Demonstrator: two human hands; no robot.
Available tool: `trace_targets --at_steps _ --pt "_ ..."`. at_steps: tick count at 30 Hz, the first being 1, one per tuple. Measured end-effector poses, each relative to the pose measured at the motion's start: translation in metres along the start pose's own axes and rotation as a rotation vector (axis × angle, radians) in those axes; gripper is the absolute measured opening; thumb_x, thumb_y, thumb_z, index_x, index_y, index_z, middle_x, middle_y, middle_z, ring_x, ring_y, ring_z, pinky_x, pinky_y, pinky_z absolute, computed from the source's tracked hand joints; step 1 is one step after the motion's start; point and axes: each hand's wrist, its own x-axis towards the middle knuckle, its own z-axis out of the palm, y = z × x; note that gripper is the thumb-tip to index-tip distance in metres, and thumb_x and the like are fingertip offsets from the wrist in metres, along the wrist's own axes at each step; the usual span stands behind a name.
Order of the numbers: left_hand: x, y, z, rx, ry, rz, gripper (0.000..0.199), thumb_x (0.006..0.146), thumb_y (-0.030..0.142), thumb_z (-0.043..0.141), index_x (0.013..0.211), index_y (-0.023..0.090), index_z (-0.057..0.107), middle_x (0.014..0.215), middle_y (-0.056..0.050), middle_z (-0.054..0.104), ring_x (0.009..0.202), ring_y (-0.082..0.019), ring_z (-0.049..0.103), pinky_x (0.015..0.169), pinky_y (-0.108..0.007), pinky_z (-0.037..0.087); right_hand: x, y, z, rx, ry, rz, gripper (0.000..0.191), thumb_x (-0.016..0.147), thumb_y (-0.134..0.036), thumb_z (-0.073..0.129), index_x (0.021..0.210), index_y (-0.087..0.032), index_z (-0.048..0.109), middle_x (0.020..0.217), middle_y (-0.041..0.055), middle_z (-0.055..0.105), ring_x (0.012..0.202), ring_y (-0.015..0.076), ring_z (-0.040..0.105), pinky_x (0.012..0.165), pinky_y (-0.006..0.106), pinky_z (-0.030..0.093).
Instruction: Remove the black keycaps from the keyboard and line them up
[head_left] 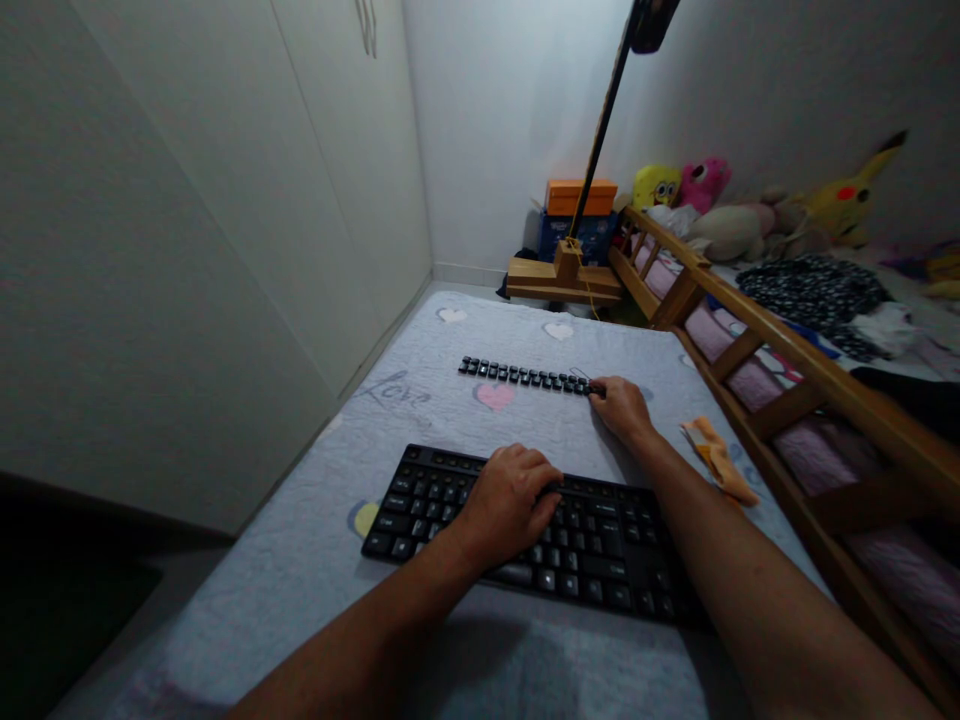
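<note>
A black keyboard (592,570) lies across the pale, heart-printed cloth. My left hand (514,500) rests over its middle, fingers bent towards the upper rows; whatever is between thumb and fingertips is too small to make out. Beyond the keyboard, small black keycaps (514,375) stand in two close rows. At the right end of these rows is my right hand (621,405), its thumb and fingers closed around a keycap (598,389). The part of the keyboard beneath my left hand is hidden.
An orange cloth-like item with a metal tool (720,462) lies at the right. A wooden bed rail (780,350) borders the right side. Behind the covered surface (390,350) stands a wooden lamp base (566,275). A white cabinet (247,200) rises at the left.
</note>
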Motion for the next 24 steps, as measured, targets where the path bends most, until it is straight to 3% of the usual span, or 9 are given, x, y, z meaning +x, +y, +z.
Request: trace_targets --at_steps 12,19,24 --pt "0.001 -0.001 0.000 -0.003 -0.009 0.009 0.015 0.084 0.019 0.058 0.097 0.019 0.066 0.093 -0.006 0.066 0.093 -0.022 0.055 0.086 -0.039 0.042 -0.003 -0.006 -0.010 0.107 0.044 0.006 0.025 0.076 -0.019 0.058 0.095 -0.017 0.074 0.095 0.0097 0.073 0.089 0.0218 0.065 0.083 0.029 0.045" --pt "0.000 -0.001 0.001 -0.002 0.002 0.012 0.015 0.083 0.020 0.060 0.097 0.019 0.066 0.094 -0.004 0.066 0.093 -0.021 0.055 0.087 -0.038 0.042 -0.017 -0.014 -0.049 0.310 0.155 0.055 0.033 0.082 -0.032 0.047 0.090 -0.014 0.073 0.088 0.0099 0.073 0.083 0.0216 0.064 0.079 0.030 0.047" --pt "0.000 0.000 0.000 0.011 -0.007 0.005 0.015 0.083 0.019 0.060 0.096 0.018 0.067 0.094 -0.005 0.067 0.093 -0.021 0.055 0.088 -0.038 0.042 -0.049 -0.017 -0.081 0.590 0.185 0.116 0.038 0.084 -0.034 0.037 0.088 -0.014 0.069 0.076 0.0074 0.068 0.063 0.0173 0.059 0.061 0.028 0.047"
